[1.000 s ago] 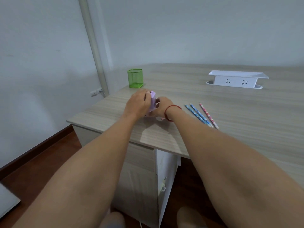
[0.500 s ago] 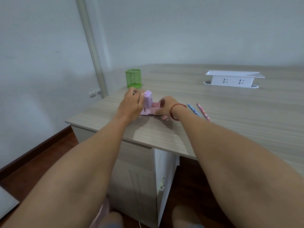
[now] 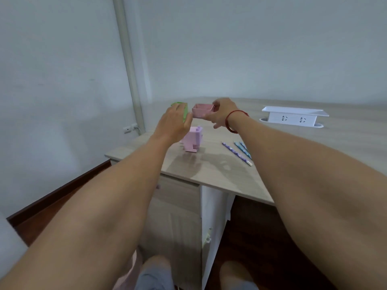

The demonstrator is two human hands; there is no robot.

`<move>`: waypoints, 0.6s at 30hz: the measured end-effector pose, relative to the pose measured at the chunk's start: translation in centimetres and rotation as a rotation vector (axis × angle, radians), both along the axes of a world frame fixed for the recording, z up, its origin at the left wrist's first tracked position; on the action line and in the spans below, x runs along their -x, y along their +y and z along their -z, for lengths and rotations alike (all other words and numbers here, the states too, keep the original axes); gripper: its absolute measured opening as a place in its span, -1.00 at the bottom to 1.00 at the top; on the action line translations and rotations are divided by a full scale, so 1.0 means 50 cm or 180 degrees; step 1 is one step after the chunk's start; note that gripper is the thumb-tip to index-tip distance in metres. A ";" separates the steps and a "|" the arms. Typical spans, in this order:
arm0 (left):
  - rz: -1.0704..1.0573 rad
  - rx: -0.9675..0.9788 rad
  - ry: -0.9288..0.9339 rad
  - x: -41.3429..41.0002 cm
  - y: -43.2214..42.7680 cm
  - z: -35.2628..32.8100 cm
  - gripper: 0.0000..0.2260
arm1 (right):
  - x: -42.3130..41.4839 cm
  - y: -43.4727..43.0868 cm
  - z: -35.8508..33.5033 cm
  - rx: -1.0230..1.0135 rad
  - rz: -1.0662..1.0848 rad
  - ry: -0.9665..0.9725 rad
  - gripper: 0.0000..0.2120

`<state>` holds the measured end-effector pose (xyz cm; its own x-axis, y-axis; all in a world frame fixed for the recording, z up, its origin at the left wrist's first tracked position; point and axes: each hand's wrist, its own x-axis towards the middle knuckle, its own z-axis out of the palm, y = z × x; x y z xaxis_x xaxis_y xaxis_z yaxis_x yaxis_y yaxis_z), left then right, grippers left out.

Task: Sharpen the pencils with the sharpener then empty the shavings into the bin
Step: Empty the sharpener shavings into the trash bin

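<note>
Head view: step in hand looks like emptying the shavings. To do it well, my guess: keep the shavings tray (image 3: 202, 110) level until its lip is over the bin (image 3: 184, 111) mouth, steady the bin with the left hand (image 3: 174, 124), then tip slowly toward 9 o'clock and tap once so nothing spills on the worktop (image 3: 209, 170). Tray contents not visible.

Right hand (image 3: 222, 115) pinches the pink tray by its right end, thumb and fingers curled on the wall. Tray is in the air, opening up. Green mesh bin sits just at 9 o'clock of the tray, mostly hidden behind the left hand. Left hand fingers look fairly straight, laid against the bin's near side. Real grip or only a touch, cannot tell.

Sharpener (image 3: 192, 141) stands on the worktop at 6 o'clock of the tray, no hand on it. Pencils (image 3: 237, 153) lie together at 4 o'clock of the sharpener, near the right forearm. White socket box (image 3: 293, 118) well apart at 3 o'clock
</note>
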<state>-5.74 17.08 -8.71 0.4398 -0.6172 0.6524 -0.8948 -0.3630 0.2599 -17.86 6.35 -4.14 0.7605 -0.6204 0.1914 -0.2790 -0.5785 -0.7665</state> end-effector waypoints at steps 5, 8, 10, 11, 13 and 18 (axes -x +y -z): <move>-0.0113 0.0219 0.0353 -0.024 0.094 -0.036 -0.65 | -0.056 0.108 -0.037 0.0116 -0.0419 -0.0095 -0.54; -0.0399 0.0398 0.0338 -0.052 0.184 -0.028 -0.67 | -0.107 0.181 -0.028 0.0113 -0.0714 -0.0069 -0.60; -0.0636 0.0428 0.0303 -0.073 0.250 -0.017 -0.67 | -0.143 0.234 -0.019 0.0140 -0.0940 -0.0063 -0.61; -0.0759 0.0456 0.0313 -0.083 0.282 -0.013 -0.66 | -0.162 0.262 -0.017 0.0137 -0.1057 -0.0067 -0.61; -0.0978 0.0559 0.0344 -0.105 0.344 -0.005 -0.67 | -0.200 0.320 -0.015 0.0085 -0.1251 -0.0036 -0.58; -0.1451 0.0779 0.0433 -0.154 0.476 0.019 -0.70 | -0.301 0.444 0.002 0.0041 -0.1683 0.0007 -0.62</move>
